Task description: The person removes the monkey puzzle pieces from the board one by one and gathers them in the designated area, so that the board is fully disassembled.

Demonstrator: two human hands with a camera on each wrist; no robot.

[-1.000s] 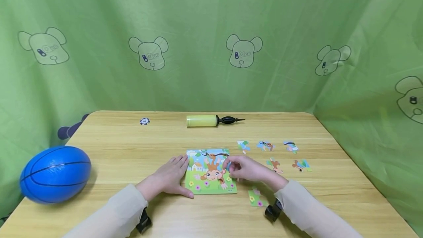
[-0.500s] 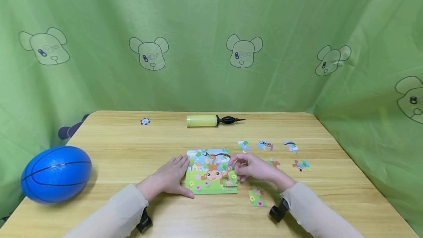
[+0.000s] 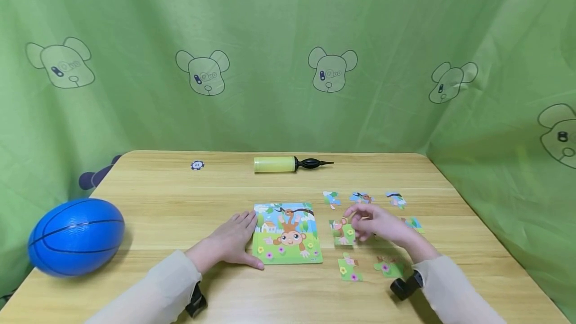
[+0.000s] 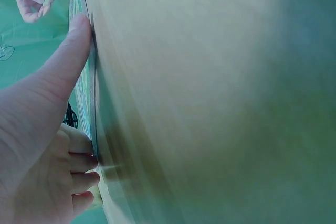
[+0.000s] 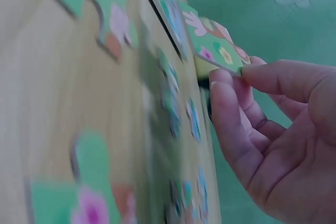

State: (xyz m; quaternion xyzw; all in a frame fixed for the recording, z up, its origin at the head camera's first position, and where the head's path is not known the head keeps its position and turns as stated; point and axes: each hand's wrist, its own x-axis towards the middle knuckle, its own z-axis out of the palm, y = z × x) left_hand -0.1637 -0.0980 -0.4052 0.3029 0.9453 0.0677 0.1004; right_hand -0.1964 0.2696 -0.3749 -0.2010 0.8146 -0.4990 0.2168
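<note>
From my remote seat I see the left hand [image 3: 231, 243] lying flat on the wooden table [image 3: 171, 204], fingers straight and relaxed, fingertips and thumb pressed against the left edge of the monkey puzzle board [image 3: 286, 234]; the left wrist view confirms the thumb [image 4: 63, 61] laid along that edge, holding nothing. The right hand [image 3: 380, 226] sits at about three o'clock from the board, thumb and fingers pinching a puzzle piece [image 3: 343, 232] with green grass and flowers on it. In the right wrist view that piece [image 5: 212, 38] is tilted, gripped by its edge between the fingertips [image 5: 223, 80] and thumb; it looks lifted off the table, though the blur makes me unsure. Loose pieces lie round the hand: three in a row at twelve o'clock from it [image 3: 362, 197], one at three o'clock partly hidden behind it [image 3: 414, 223], and two green ones at six o'clock, near the table's front edge [image 3: 350, 268] [image 3: 388, 267]. Farther back, at twelve o'clock from the board, a yellow hand pump [image 3: 288, 164] lies on its side, with a small round token [image 3: 197, 165] at eleven o'clock. A blue ball [image 3: 75, 237] rests at the table's left edge, at nine o'clock from the left hand.
</note>
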